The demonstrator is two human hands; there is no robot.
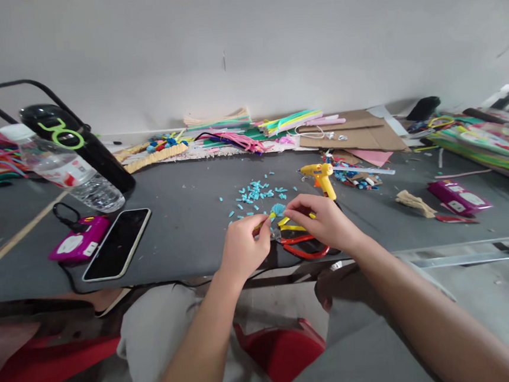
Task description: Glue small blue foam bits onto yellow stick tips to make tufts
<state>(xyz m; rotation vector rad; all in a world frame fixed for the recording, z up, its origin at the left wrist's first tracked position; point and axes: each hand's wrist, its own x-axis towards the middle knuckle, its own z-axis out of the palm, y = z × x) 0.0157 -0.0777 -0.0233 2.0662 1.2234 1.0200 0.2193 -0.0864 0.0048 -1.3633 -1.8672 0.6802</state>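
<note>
Near the table's front edge, my left hand pinches a small piece with a yellow-green part and a fluffy blue head. The fingers of my right hand are pressed together at the right side of the blue head; whether they grip it or a tiny bit beside it is too small to tell. Scissors with red handles and a yellow-handled tool lie under and beside my right hand. Just beyond both hands, many short blue pieces are scattered on the grey table.
A yellow glue gun stands behind my right hand. Left are a phone, a purple box, a plastic bottle and a black flask. Pipe cleaners and cardboard line the back; another purple box sits right.
</note>
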